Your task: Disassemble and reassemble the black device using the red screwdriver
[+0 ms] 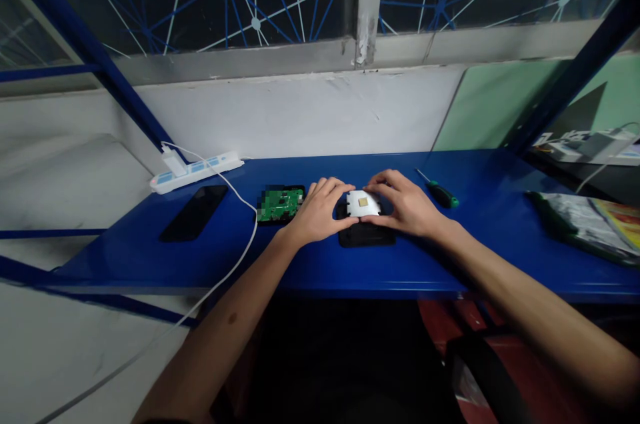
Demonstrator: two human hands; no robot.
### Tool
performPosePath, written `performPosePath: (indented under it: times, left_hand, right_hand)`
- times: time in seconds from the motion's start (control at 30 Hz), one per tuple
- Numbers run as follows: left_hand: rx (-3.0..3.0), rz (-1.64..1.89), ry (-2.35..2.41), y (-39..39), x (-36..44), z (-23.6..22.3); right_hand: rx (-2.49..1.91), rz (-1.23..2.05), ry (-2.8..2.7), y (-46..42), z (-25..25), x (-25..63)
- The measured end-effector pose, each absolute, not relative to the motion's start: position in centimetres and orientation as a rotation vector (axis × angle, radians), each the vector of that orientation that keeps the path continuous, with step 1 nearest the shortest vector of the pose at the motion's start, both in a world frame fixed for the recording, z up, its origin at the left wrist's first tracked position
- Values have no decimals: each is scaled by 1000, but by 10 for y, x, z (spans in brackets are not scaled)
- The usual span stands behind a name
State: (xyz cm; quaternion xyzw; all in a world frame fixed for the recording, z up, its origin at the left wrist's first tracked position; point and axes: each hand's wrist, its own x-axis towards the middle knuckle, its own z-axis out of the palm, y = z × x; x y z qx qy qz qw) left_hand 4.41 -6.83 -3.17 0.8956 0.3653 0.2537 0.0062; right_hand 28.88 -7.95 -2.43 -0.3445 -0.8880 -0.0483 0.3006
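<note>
Between my two hands is a small silver-white plate with a tan square pad [363, 202] at its middle and notched edges. The fingers and thumb of my left hand [324, 209] pinch its left side. My right hand [400, 203] grips the right side, thumb along the near edge. Directly under the plate lies a black plastic case part [367, 235], partly covered by it; whether they touch I cannot tell. Just left of my left hand, a green circuit board [281, 205] sits in a black housing, its right end hidden by my fingers.
A screwdriver [438, 192] with a green handle lies right of my hands. On the left are a black phone [194, 213], a white power strip [197, 172] and a white cable [248, 244] crossing the blue table [320, 271]. A shiny bag [585, 224] rests far right.
</note>
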Motion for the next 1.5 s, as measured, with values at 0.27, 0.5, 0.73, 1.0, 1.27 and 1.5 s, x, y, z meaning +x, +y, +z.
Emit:
performPosePath:
  times: [0.27,0.5,0.73,1.0,1.27,1.5]
  left_hand:
    - [2765,823,1152,-69,44,-28]
    - [2772,891,1179,-70,42,-22]
    - [2798,976,1134,-67,42,-25]
    - [2830,986,1127,-65,41,-29]
    - [2822,993,1119,-63,41,-30]
    - [2835,976,1136,-63,41,-30]
  right_hand:
    - [-939,-144,-2384,-82,-21,287]
    - [-989,-58,-2362,-82,-17,290]
    - [-995,-44,-2363,-81,-18,293]
    - [-1014,12,-2340,-79,-20,291]
    - [-1035,50,-2321,-80,-20,291]
    - [-1052,27,-2307,-80,-21,291]
